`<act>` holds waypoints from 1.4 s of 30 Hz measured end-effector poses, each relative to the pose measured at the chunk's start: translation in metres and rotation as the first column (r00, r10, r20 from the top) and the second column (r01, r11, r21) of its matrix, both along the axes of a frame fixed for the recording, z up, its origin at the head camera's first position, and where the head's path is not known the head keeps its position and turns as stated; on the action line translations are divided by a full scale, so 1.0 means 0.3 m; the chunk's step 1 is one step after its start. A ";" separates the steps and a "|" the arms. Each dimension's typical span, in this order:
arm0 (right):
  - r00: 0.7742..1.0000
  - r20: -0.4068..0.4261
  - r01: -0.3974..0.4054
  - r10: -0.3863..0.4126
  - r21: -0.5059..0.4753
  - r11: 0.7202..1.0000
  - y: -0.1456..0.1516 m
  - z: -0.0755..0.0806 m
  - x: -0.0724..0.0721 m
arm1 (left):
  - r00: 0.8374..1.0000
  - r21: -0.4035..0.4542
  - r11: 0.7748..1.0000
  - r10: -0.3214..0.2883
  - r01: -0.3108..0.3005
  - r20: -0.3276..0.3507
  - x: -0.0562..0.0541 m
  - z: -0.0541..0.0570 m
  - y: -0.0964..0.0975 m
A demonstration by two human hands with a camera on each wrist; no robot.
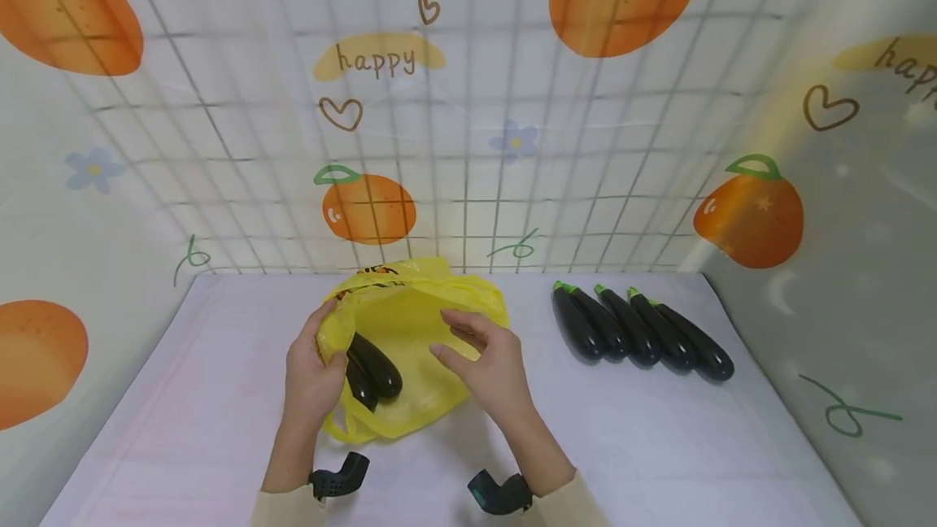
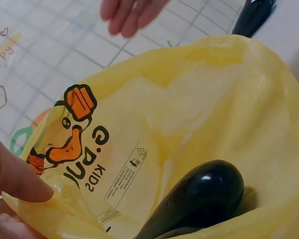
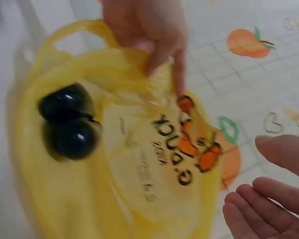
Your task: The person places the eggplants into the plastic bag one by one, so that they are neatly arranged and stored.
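Head view: my left grip [image 1: 313, 376] pinches the yellow plastic bag [image 1: 423, 403] while my empty right grip [image 1: 492, 358] is nearer the five loose eggplants [image 1: 632, 330], lying rightward, long axes slanting away.

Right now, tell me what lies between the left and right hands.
In the head view, the yellow bag, open, with two eggplants inside.

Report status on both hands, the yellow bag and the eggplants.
Left hand gripping yellow bag by its edge. Right hand empty, near the opening. Two eggplants seen inside; five eggplants outside, to the right. Nothing visible in the way.
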State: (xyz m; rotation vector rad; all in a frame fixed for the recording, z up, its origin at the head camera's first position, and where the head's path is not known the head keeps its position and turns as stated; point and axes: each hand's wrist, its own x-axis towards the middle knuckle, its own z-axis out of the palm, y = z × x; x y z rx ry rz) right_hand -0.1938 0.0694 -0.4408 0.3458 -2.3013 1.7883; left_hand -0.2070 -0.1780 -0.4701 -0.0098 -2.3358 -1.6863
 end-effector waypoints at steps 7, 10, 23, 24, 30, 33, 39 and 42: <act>0.996 -0.028 0.082 -0.083 -0.025 0.996 0.090 0.038 -0.010 | 1.000 -0.012 1.000 0.006 -0.007 -0.010 0.000 -0.003 -0.003; 0.992 -0.020 0.125 -0.126 -0.040 0.991 0.133 0.046 -0.015 | 1.000 -0.011 1.000 0.007 -0.007 -0.009 -0.001 -0.001 -0.003; 0.944 0.028 0.329 -0.328 -0.047 0.943 0.311 0.016 -0.067 | 0.999 -0.001 1.000 0.022 -0.022 0.023 -0.001 0.002 0.002; 0.938 0.033 0.345 -0.344 -0.037 0.938 0.322 0.008 -0.071 | 0.999 0.000 1.000 0.024 -0.024 0.023 -0.002 0.000 0.003; 0.902 0.068 0.426 -0.427 0.034 0.904 0.382 -0.039 -0.089 | 0.999 -0.013 1.000 0.020 -0.019 0.028 0.003 -0.005 0.003; 0.882 0.092 0.458 -0.463 0.072 0.886 0.414 -0.064 -0.098 | 1.000 -0.016 1.000 0.017 -0.017 0.021 0.005 -0.009 0.001; 0.848 0.122 0.502 -0.515 0.122 0.856 0.472 -0.103 -0.118 | 1.000 -0.014 1.000 0.008 -0.008 0.007 0.000 -0.005 0.006; 0.839 0.130 0.510 -0.528 0.147 0.847 0.489 -0.125 -0.126 | 1.000 -0.010 1.000 0.006 -0.006 0.016 0.000 -0.002 0.009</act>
